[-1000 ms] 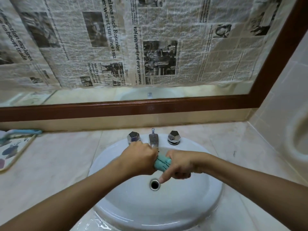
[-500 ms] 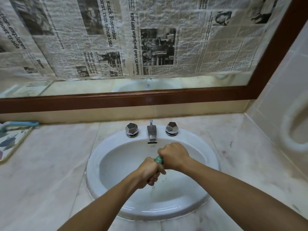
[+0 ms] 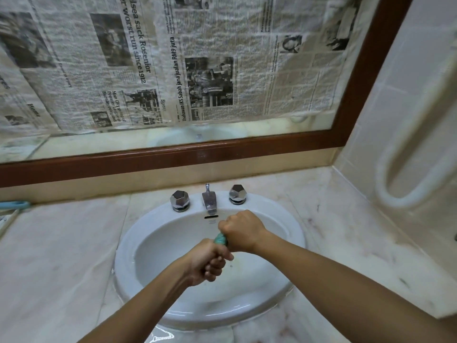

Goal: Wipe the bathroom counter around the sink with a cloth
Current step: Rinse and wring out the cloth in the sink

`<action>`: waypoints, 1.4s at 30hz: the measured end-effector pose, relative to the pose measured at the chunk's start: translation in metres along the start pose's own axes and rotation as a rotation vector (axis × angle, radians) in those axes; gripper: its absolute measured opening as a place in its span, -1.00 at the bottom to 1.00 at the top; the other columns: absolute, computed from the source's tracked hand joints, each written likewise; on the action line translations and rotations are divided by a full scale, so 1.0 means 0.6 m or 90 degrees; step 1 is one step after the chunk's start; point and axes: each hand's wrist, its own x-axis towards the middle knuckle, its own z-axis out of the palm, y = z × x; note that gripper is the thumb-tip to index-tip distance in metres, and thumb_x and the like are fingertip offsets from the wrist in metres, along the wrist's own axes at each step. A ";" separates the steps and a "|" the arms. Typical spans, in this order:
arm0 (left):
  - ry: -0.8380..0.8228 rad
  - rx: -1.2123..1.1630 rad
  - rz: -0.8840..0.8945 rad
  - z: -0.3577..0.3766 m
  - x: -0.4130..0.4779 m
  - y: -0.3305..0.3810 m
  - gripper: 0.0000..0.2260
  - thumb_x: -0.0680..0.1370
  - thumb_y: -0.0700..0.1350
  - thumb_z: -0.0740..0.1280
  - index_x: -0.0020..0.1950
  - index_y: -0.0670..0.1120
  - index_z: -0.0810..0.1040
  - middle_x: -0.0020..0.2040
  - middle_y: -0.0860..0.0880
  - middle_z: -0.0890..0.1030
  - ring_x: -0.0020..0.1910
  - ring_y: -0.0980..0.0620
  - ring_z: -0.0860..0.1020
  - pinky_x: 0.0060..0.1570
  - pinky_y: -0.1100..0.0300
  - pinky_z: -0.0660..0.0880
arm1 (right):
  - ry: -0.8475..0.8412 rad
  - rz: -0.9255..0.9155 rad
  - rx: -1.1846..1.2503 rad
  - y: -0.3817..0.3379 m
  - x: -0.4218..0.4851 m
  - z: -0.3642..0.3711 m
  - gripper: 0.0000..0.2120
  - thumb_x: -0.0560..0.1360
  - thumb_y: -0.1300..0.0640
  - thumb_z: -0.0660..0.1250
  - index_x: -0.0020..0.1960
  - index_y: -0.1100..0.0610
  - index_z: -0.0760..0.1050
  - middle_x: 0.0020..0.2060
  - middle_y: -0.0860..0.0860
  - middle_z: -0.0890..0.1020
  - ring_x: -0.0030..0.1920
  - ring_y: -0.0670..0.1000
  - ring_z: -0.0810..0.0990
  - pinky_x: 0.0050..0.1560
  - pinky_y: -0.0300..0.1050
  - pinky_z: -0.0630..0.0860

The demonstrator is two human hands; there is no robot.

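Over sink (image 3: 158, 246) | left grip (image 3: 207, 263), right grip (image 3: 243, 230) clench cloth (image 3: 220, 239) between them, seemingly twisted

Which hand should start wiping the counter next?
Probably the right hand: it grips the cloth nearer the counter beside the sink; the left hand grips it over the basin's middle.
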 end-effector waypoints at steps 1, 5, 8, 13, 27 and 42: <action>0.036 0.055 0.031 0.003 -0.004 0.000 -0.72 0.42 -0.27 0.30 -0.40 -0.06 0.27 -0.55 0.00 0.23 -0.59 0.09 0.13 -0.56 0.31 0.06 | 0.001 0.011 0.001 -0.002 -0.005 0.004 -0.67 -0.10 0.07 0.54 -0.48 0.09 0.43 -0.62 0.00 0.48 -0.67 0.08 0.41 -0.48 -0.30 0.14; 0.175 0.276 0.098 0.022 -0.001 -0.028 -0.88 0.37 -0.16 0.37 -0.32 -0.13 0.47 -0.50 -0.02 0.44 -0.56 0.05 0.33 -0.53 0.26 0.27 | -0.018 0.092 -0.004 -0.015 -0.045 0.031 -0.84 0.25 0.18 0.42 -0.25 0.14 0.45 -0.34 0.14 0.60 -0.44 0.17 0.44 -0.37 -0.12 0.27; 0.203 0.479 0.154 0.029 0.014 -0.073 -0.83 0.42 0.00 0.33 -0.10 -0.08 0.52 -0.22 -0.01 0.56 -0.32 0.05 0.50 -0.27 0.18 0.42 | -0.113 0.194 0.048 -0.038 -0.082 0.041 -0.90 0.36 0.21 0.31 -0.13 0.12 0.46 -0.25 0.13 0.51 -0.26 0.19 0.45 -0.26 -0.09 0.29; 0.449 0.758 0.275 0.030 0.012 -0.153 -0.52 0.38 0.09 0.32 0.29 0.11 0.39 0.26 0.03 0.42 0.25 -0.01 0.36 0.10 0.01 0.24 | -0.183 0.394 0.260 -0.074 -0.117 0.057 -0.77 0.33 0.13 0.38 -0.27 0.04 0.30 -0.32 0.01 0.43 -0.24 0.09 0.46 -0.42 -0.19 0.24; 0.384 1.105 0.605 -0.046 -0.017 -0.028 -0.74 0.23 0.02 0.52 -0.30 -0.10 0.53 -0.43 -0.07 0.55 -0.52 -0.12 0.53 -0.55 0.19 0.33 | -0.149 0.431 0.375 -0.109 -0.085 -0.020 -0.81 0.34 0.13 0.41 -0.32 0.06 0.40 -0.39 -0.01 0.46 -0.40 0.02 0.49 -0.41 -0.16 0.39; 0.172 0.843 0.246 -0.070 -0.006 -0.042 -0.89 0.43 -0.04 0.33 -0.19 -0.06 0.50 -0.25 -0.05 0.55 -0.27 -0.05 0.52 -0.35 0.18 0.35 | -0.079 0.274 0.086 -0.127 -0.061 0.009 -0.90 0.40 0.19 0.30 -0.08 0.13 0.48 -0.20 0.12 0.57 -0.27 0.16 0.44 -0.34 -0.11 0.25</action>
